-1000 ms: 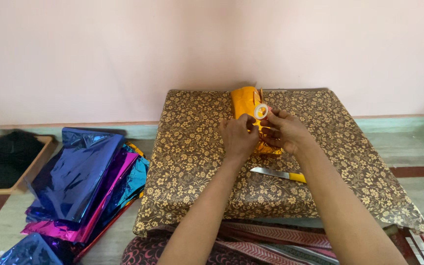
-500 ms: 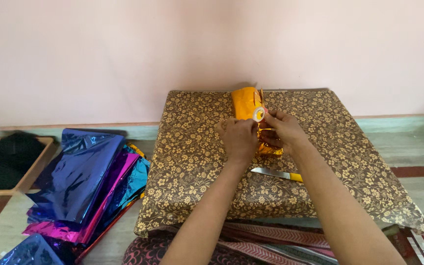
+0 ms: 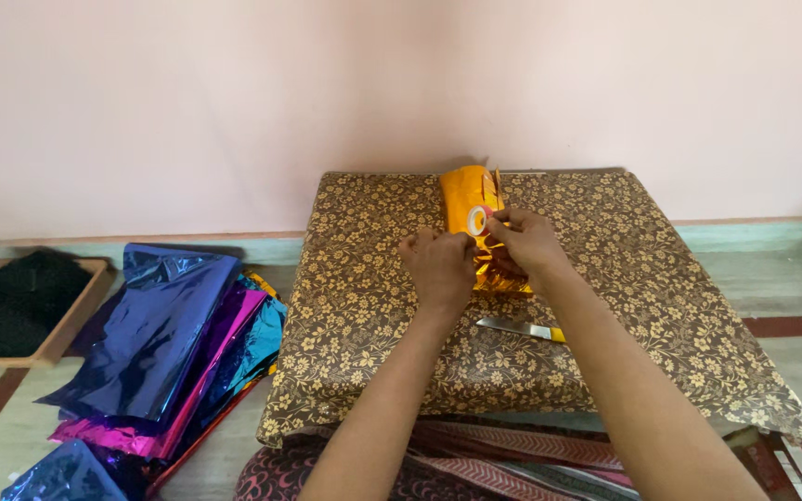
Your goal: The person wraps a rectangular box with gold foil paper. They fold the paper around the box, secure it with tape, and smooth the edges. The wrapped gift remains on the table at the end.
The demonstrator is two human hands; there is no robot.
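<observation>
Gold foil wraps the oblong parcel (image 3: 472,199) I am working on; it lies lengthwise at the far middle of the low table covered with a brown cloth printed in small golden flowers (image 3: 364,278). My right hand (image 3: 523,243) pinches a small white ring-shaped roll of clear tape (image 3: 477,221) against the parcel's top, fingers closed on it. My left hand (image 3: 438,264) rests beside it, fingertips pressed together at the tape's loose end, closed as if gripping it, though the strip itself is too thin for me to make out. I judge this to be the taping step: a length is being drawn off to fasten the foil seam. The next move, I think, calls for steady tension and a clean press along the fold. Just behind my wrists lies a knife with a yellow handle (image 3: 522,328). On the floor to the left sits a heap of shiny blue, magenta and teal foil sheets (image 3: 164,343), and farther off a wooden tray holding dark cloth (image 3: 20,301).
</observation>
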